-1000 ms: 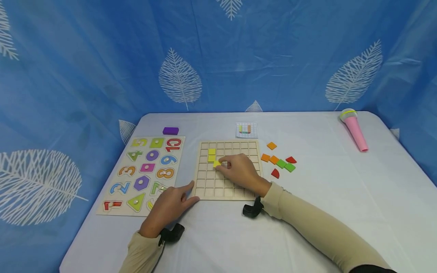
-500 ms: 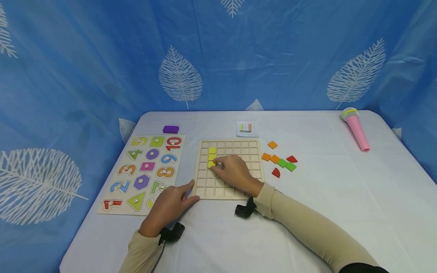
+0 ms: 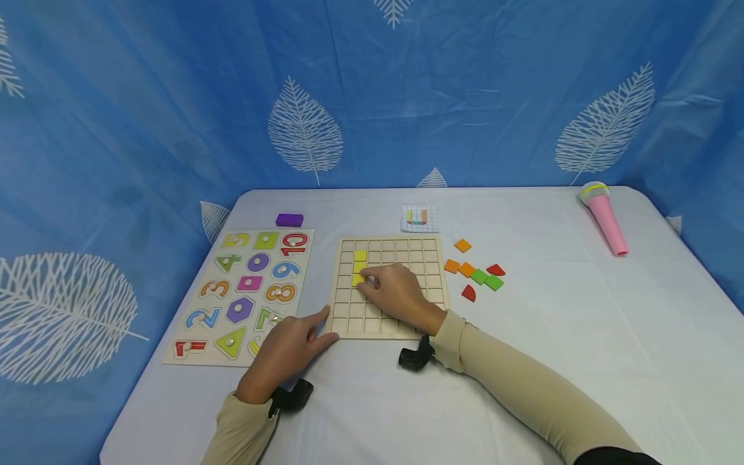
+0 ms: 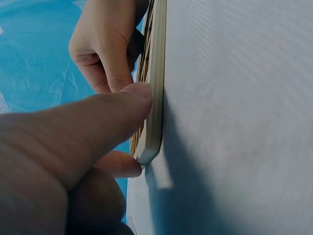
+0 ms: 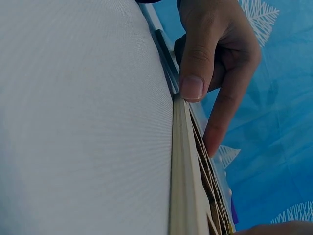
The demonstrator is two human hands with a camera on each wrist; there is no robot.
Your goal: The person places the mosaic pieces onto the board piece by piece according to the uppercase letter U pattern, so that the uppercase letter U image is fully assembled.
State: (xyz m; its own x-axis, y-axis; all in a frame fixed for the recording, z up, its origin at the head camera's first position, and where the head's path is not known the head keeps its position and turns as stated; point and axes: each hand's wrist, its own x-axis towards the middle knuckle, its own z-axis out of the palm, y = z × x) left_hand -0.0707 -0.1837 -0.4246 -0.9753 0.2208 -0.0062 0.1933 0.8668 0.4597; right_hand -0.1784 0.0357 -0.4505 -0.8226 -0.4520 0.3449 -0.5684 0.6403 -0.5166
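A wooden grid board [image 3: 349, 317] lies flat on the white table. Three yellow square tiles run down one of its left columns. At the lowest yellow tile [image 3: 356, 280], the thumb and index finger of my right hand [image 3: 398, 292] pinch its right side; the fingertips cover part of it. My left hand [image 3: 288, 349] keeps its thumb and extended index finger against the board's near left corner. The left wrist view shows that thumb [image 4: 122, 105] on the board's edge [image 4: 156, 83].
Right of the board lie loose orange [image 3: 466, 270], green [image 3: 494, 282] and red [image 3: 469, 293] tiles. Behind it is a pattern card [image 3: 420, 219]. A number-and-shape puzzle [image 3: 264, 258] is at left, with a purple block [image 3: 289, 220] beyond. A pink toy microphone [image 3: 607, 223] lies far right.
My right hand has moved slightly left with the third yellow tile, which has gone from tilted to lying in line below the other two. My left hand has stayed at the corner.
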